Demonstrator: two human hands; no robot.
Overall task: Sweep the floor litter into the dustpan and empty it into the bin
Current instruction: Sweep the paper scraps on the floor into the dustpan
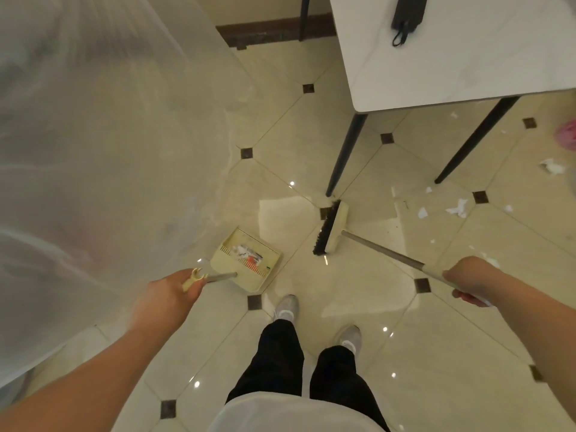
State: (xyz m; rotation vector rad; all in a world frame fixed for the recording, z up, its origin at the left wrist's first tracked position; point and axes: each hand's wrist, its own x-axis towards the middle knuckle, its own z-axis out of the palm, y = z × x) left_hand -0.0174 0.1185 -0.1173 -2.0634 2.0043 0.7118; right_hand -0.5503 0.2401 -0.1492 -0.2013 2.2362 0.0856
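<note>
My left hand [174, 293] grips the handle of a cream dustpan [227, 269], which hangs in front of my feet with white and orange litter [249, 255] inside it. My right hand [467, 280] holds the metal pole of a broom; the broom head [332, 229], cream with black bristles, rests on the tile floor close to a table leg. White paper scraps [456, 208] lie scattered on the floor to the right, beyond the broom. No bin shows in view.
A white table [405, 73] with black legs [344, 154] stands at the upper right, a black strapped object [406, 14] on it. Translucent plastic sheeting [93, 151] covers something large on the left. A pink object [568, 132] lies at the right edge. My shoes [286, 307] stand below the dustpan.
</note>
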